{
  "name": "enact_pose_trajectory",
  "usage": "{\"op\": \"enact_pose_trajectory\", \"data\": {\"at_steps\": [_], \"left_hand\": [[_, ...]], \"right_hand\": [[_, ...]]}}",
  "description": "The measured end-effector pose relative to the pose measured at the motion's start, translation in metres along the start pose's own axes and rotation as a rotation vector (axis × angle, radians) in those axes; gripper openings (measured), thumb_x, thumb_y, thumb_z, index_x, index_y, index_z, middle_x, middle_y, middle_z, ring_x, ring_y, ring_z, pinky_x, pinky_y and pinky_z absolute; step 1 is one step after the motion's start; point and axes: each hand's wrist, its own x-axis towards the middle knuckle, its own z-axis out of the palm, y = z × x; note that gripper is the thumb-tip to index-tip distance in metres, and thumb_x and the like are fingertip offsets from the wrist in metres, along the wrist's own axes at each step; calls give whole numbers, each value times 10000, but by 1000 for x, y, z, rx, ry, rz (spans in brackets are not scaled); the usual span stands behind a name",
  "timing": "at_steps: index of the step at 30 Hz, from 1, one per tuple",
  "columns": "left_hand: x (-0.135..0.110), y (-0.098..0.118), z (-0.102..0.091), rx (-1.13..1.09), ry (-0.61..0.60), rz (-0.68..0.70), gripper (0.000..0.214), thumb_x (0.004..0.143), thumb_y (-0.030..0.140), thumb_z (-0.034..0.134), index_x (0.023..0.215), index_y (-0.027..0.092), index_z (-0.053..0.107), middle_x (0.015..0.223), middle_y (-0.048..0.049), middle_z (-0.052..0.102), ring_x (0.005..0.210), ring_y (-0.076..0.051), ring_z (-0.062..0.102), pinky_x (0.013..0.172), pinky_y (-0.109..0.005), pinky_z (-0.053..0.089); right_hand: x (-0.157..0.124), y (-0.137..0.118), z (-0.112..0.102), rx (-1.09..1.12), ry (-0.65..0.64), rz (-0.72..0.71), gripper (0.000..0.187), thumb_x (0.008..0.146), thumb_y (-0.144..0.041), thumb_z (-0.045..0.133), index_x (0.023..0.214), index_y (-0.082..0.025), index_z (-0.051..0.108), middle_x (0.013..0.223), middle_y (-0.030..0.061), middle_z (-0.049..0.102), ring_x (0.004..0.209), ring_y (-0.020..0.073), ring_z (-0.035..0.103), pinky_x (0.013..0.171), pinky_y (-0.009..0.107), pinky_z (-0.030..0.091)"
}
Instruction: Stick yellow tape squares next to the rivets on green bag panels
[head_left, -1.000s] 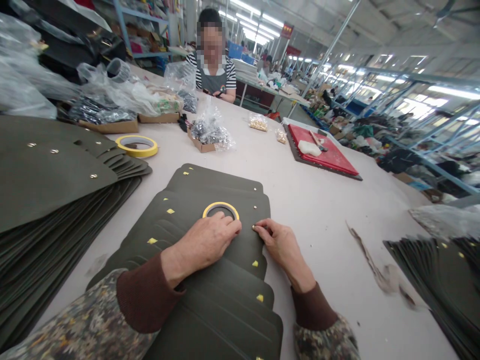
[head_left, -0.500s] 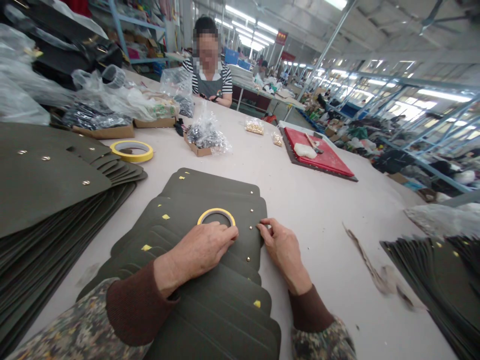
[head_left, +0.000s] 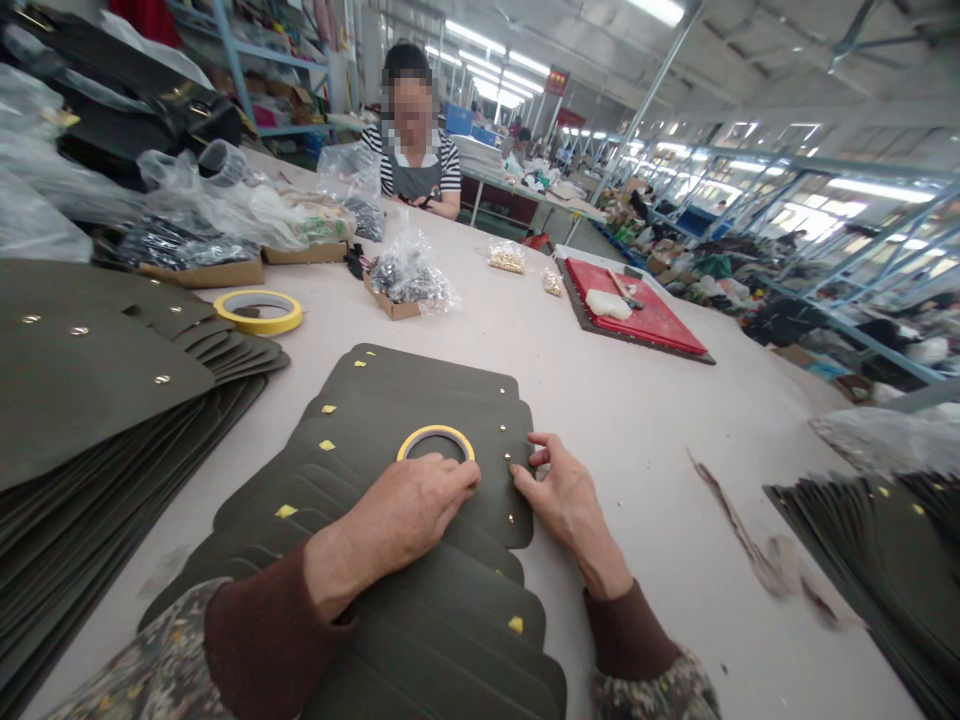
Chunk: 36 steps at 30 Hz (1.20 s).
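A fanned stack of dark olive leather-like panels (head_left: pixel 390 425) lies on the table in front of me, with brass studs (head_left: pixel 510 518) and small yellow squares (head_left: pixel 285 511) on them. My left hand (head_left: pixel 412 520) rests flat on the top panel, its fingers over the lower rim of a yellow tape roll (head_left: pixel 436 430). My right hand (head_left: pixel 562 500) lies at the panel's right edge, its fingers spread beside a brass stud. Neither hand visibly holds anything.
A larger olive panel stack (head_left: pixel 90 380) lies left, with a yellow tape roll (head_left: pixel 259 312) beside it. Another stack (head_left: pixel 847 530) lies right. Ahead are a bagged-hardware box (head_left: pixel 405 285), a red cutting board (head_left: pixel 637 315) and a seated co-worker (head_left: pixel 411 165).
My right hand has gone from pinching at the panel edge to spread fingers beside the stud. My left hand stays on the tape roll. The view has shifted slightly.
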Motion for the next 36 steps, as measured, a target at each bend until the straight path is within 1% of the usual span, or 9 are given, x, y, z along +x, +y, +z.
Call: {"op": "enact_pose_trajectory", "data": {"at_steps": [4,7,10,13,20,27,29,31,36], "left_hand": [[-4,-2,2,-153,116,48,171,970,208,425,1102,220,535,945,-18,691,856,-178,666,738,-273,506],[-7,1,2,-244,195,76,350,970,201,434,1316,252,407,1095,-28,697,929,-163,688,795,-263,527],[-8,5,3,-225,177,51,476,958,209,466,1397,240,284,1102,-55,706,913,-194,708,753,-286,551],[-7,6,3,-191,159,20,430,955,214,469,1349,225,298,1034,-54,720,883,-222,718,703,-302,558],[-5,10,1,-154,89,29,293,962,204,449,1241,216,358,911,-21,713,825,-215,719,642,-278,530],[-4,10,0,-207,83,4,120,967,177,415,1052,220,487,884,2,674,797,-161,675,655,-239,482],[-5,10,0,-200,96,-12,115,957,161,421,963,218,522,837,11,659,744,-142,650,643,-225,465],[-6,11,1,-167,132,-10,141,951,158,416,902,209,537,785,10,637,694,-133,621,623,-220,450],[-6,14,5,-21,284,64,220,955,172,362,862,189,561,723,-9,600,637,-144,577,573,-241,423]], "right_hand": [[-3,1,0,78,93,-11,374,773,-357,614,1100,-176,616,854,28,649,600,147,558,641,306,475],[-11,-5,-3,276,168,-89,244,833,-345,578,982,-169,657,805,37,669,593,141,569,611,284,483],[-22,-18,-7,434,30,-277,142,864,-267,568,892,-190,684,789,32,686,679,148,611,647,265,494],[-30,-30,-8,479,-67,-428,127,851,-184,587,940,-201,677,866,35,695,743,148,632,705,267,509],[-33,-34,-1,387,-20,-544,114,867,-127,556,861,-191,651,816,37,683,755,142,641,714,249,498],[-37,-36,4,207,167,-580,146,813,-107,518,747,-191,618,652,8,644,572,120,596,566,222,452],[-38,-38,4,193,181,-562,156,806,-114,512,733,-193,625,636,5,640,558,118,589,560,223,453],[-40,-41,4,234,161,-478,140,796,-139,528,722,-194,633,627,1,638,542,117,580,550,225,454],[-45,-52,2,634,-54,20,126,777,-272,597,688,-183,612,519,-22,608,450,118,563,458,221,454]]}}
